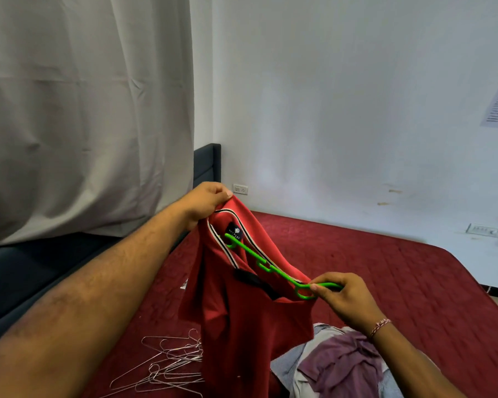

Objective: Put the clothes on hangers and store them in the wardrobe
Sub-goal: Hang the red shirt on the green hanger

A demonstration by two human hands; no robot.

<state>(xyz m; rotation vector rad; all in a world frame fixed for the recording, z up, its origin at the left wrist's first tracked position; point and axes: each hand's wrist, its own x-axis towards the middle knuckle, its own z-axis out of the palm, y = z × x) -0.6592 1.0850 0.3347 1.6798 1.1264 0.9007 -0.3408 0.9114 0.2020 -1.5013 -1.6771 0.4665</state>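
Note:
A red polo shirt [242,326] with a striped collar hangs in the air above the bed. My left hand [204,203] grips it at the top of the collar and shoulder. A green plastic hanger [268,267] lies slanted through the neck opening, one end inside by the dark label. My right hand [347,300] pinches the hanger at its lower right end, just outside the shirt. The far part of the hanger is hidden inside the fabric.
Several wire hangers [170,366] lie in a heap on the dark red bedspread [385,268] at the lower left. A pile of clothes [342,366], purple and grey, sits under my right wrist. A grey curtain [84,110] hangs at the left, a white wall [357,110] behind the bed.

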